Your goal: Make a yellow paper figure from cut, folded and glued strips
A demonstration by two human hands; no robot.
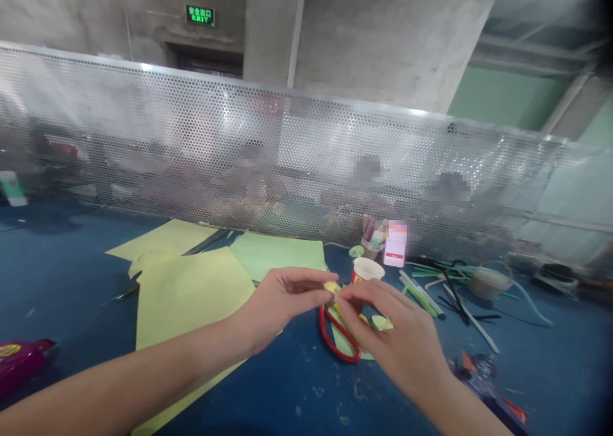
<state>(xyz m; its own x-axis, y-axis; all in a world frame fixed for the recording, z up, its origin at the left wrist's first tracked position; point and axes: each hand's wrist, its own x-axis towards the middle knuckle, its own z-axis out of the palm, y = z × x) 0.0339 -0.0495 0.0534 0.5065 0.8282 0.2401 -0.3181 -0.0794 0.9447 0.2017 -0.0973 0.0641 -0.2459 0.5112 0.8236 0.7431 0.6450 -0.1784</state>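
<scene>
Between the fingertips of both hands is a small yellow piece (331, 287), partly hidden by the fingers. My left hand (282, 299) pinches it from the left, and my right hand (390, 321) closes on its right side. Red-handled scissors (341, 353) lie on the table just below the fingertips. Right behind the hands stands a white-rimmed paper cup (368, 270). Pale green paper scraps (382, 323) lie partly under my right hand. A large yellow-green sheet (191, 289) is beneath my left forearm.
Behind the blue table (287, 398) runs a perforated metal screen (191, 142). A lit phone (395, 244) leans near it. Green and black strips (450, 273) and a small basket (489, 283) lie right. A purple tool (22, 362) is at left.
</scene>
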